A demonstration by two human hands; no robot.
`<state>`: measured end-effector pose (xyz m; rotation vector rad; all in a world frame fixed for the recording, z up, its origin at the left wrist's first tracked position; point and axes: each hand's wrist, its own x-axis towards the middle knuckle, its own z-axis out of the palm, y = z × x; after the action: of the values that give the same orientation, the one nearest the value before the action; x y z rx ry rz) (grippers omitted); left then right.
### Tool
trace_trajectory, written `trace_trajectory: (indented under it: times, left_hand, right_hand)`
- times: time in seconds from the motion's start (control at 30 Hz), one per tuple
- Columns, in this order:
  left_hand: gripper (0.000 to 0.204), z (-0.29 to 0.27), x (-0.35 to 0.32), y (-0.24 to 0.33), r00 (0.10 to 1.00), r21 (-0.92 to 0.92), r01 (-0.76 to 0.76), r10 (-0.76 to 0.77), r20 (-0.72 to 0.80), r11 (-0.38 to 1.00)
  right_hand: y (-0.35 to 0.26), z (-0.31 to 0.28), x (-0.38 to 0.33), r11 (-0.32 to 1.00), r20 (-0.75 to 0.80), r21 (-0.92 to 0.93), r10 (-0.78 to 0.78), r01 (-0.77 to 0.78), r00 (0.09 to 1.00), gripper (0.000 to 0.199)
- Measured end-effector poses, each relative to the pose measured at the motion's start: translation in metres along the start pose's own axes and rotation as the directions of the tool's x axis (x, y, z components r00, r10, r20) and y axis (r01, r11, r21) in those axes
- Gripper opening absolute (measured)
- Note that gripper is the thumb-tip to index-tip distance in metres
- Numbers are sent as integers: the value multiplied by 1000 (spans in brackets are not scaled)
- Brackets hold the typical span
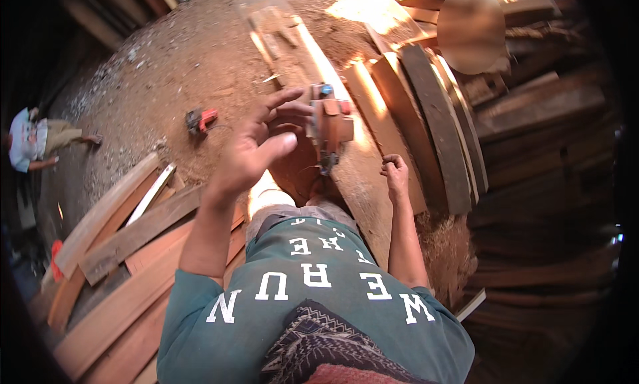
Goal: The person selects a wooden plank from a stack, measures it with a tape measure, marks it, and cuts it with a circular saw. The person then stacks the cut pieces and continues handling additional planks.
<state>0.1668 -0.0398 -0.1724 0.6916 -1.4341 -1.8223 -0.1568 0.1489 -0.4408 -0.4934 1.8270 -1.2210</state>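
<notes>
My left hand (247, 148) is raised in the middle of the view, its fingers stretched and apart, with nothing in it. Just right of its fingertips is a handheld power tool (331, 130) with an orange-brown body and a red part; its exact kind is unclear. The tool is over a long wooden plank (363, 197) in front of me; I cannot tell whether my fingertips touch it. To the right of that plank, my right hand (395, 173) is closed with curled fingers. Whatever it may hold is hidden or too small to make out.
A red and black power tool (201, 120) lies on the sawdust-covered ground. Boards (140, 251) are piled at my left; thick planks (436, 128) lean in a row at right. Another person (46, 141) is at far left. Smaller wood pieces (273, 31) lie farther ahead.
</notes>
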Motion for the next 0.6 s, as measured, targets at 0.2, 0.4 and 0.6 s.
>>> trace_trajectory:
  times: [0.2,0.4,0.6]
  left_hand:
    - [89,31,28,-248,806,397,592,-516,-289,702]
    - [70,58,66,-284,784,514,615,-392,-482,598]
    - [51,51,78,-247,726,335,681,-537,-431,652]
  right_hand:
    - [5,-67,-28,995,-63,-83,50,-56,997,23]
    - [6,-78,-39,969,-47,-248,0,-11,999,22]
    - [11,-45,-34,972,-149,37,236,-233,960,23]
